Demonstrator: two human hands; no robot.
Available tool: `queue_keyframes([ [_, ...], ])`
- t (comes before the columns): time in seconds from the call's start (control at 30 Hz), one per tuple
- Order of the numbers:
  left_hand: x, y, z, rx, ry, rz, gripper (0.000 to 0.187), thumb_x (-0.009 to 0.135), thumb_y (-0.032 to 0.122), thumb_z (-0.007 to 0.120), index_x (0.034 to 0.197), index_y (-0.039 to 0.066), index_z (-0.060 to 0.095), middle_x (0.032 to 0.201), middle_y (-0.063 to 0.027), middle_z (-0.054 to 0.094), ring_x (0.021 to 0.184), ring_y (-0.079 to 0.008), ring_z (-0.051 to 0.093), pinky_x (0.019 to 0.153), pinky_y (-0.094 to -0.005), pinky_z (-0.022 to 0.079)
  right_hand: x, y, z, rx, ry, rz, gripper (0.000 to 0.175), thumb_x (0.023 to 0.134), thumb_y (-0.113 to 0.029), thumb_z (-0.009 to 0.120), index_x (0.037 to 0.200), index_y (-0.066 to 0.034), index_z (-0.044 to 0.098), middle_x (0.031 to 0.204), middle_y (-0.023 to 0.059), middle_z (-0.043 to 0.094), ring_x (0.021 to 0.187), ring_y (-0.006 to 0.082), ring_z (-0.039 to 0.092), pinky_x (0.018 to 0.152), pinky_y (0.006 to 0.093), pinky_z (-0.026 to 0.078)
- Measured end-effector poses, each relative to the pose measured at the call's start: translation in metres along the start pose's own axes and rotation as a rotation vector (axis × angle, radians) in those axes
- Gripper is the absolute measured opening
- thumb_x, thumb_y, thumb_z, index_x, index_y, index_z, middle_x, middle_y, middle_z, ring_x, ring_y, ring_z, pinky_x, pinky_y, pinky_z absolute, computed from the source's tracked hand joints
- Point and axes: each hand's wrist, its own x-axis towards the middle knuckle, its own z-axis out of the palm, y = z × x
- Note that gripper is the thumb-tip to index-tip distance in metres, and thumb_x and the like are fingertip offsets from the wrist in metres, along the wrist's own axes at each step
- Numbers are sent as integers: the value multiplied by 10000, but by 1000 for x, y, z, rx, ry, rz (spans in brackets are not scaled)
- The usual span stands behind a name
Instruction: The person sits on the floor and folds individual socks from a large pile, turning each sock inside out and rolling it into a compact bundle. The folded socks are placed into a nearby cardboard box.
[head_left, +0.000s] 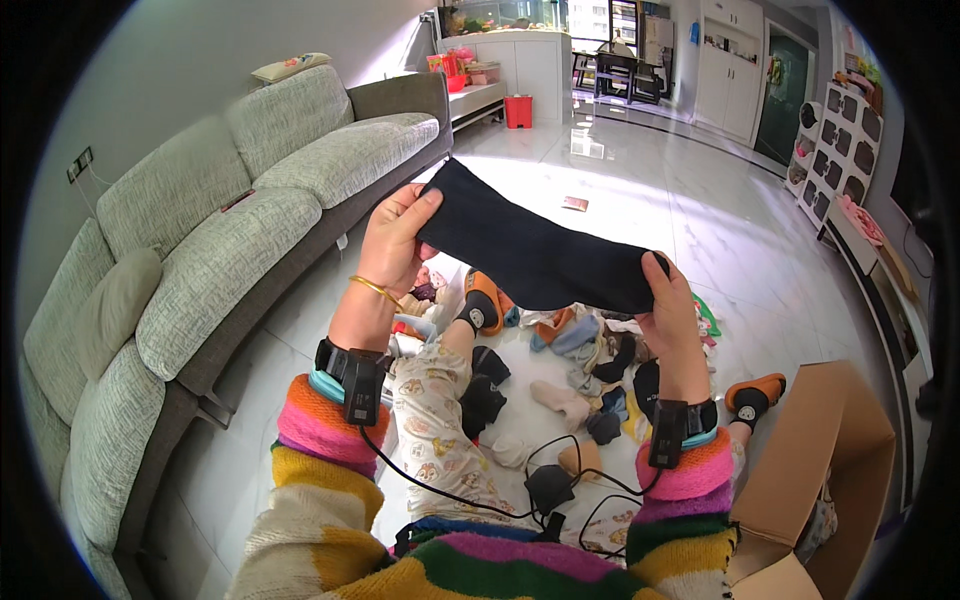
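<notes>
A black sock (536, 244) is stretched out flat in the air between my two hands. My left hand (397, 232) pinches its upper left end, thumb on top, and my right hand (671, 307) grips its lower right end. Beneath, on the pale floor between my spread legs, lies a heap of socks in many colours (577, 337). A black sock (480, 405) and a cream sock (562, 405) lie nearer to me. Part of the heap is hidden behind the stretched sock and my right hand.
An open cardboard box (795, 435) stands at the right, with some cloth inside. A white container (450, 289) with clothing sits left of the heap. A grey sofa (225, 225) runs along the left. Black cables (450, 491) hang between my wrists.
</notes>
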Motion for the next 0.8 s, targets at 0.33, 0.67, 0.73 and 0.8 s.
queue_keyframes([
  [0.33,-16,-37,-25,54,118,-19,138,872,205,479,831,80,521,675,32,531,463,-22,448,387,-144,376,2,-29,-28,25,-102,-81,257,811,8,474,1068,16,488,941,80,571,853,123,554,721,218,458],
  [0.67,-46,-124,23,-174,-115,-271,121,882,180,453,903,66,487,745,-35,583,540,-93,541,489,-182,449,-19,-91,-44,-135,95,-214,169,852,-73,467,991,3,526,848,61,596,723,111,582,617,199,484],
  [0.73,-52,-142,41,-313,-120,-277,126,887,184,442,912,70,488,788,-41,584,568,-98,552,518,-197,460,-29,-97,-52,-155,167,-223,175,856,-85,467,999,-5,527,854,56,596,731,113,583,631,213,487],
  [0.8,-59,-157,56,-338,-169,-355,92,879,159,448,917,86,489,797,-10,566,616,-80,543,526,-202,453,-38,-105,-57,-185,161,-246,180,856,-106,480,1005,-23,536,865,45,596,749,117,583,665,237,490],
])
